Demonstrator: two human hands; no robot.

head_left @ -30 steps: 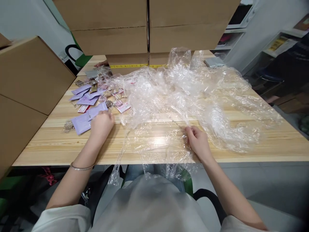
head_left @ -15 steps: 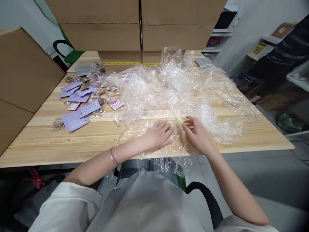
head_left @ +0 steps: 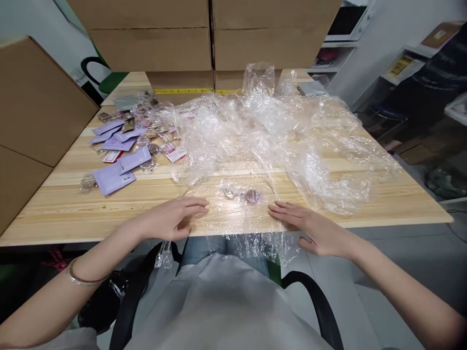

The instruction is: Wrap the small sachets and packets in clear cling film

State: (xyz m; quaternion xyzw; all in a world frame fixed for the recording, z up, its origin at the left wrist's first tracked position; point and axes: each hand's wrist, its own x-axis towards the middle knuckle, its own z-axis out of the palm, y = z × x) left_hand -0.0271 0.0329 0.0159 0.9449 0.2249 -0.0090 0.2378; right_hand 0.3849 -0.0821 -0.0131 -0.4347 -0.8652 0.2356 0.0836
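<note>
Clear plastic film (head_left: 233, 214) lies spread along the front edge of the table, part of it hanging over. On it, or under it, I cannot tell which, sit a round purplish item (head_left: 253, 196) and a small gold-coloured item (head_left: 229, 194). To their left, my left hand (head_left: 178, 216) rests at the film's side with fingers extended, holding nothing. My right hand (head_left: 302, 223) lies on the other side, its fingers stretched toward the film and its thumb apart below the table edge. Both hands seem to touch the film lightly.
A big heap of crumpled clear plastic (head_left: 270, 121) covers the table's middle and right. Flat purple packets (head_left: 114, 179) and small wrapped items (head_left: 149, 114) lie at left. Cardboard boxes (head_left: 153, 48) stand at the back, another box (head_left: 44, 112) at left. A person (head_left: 441, 73) is at far right.
My hands have drawn apart, the left moving left and the right slightly right, both nearer the front edge. The small items between them have come into view.
</note>
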